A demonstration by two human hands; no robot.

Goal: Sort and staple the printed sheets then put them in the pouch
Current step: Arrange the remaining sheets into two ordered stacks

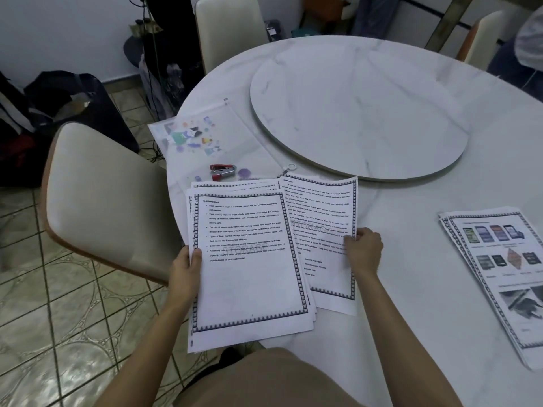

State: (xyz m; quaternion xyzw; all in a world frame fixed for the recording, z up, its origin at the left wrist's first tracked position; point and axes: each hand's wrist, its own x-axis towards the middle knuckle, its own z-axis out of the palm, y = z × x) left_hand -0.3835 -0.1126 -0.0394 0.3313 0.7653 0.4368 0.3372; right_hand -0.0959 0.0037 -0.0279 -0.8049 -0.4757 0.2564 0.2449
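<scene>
Sheet stack (249, 277) is pinched at its left edge by left hand (185, 270); single sheet (326, 230) is pinched by right hand (363, 249), above desk (411, 289). Stapler (222, 171) is lying on pouch (205, 139).

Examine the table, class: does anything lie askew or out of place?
Yes. The pouch lies slanted with its left corner past the table's edge, and the red stapler sits on it. The stack gripped by the left hand is fanned unevenly, edges not squared; the right hand pinches one sheet.
</scene>
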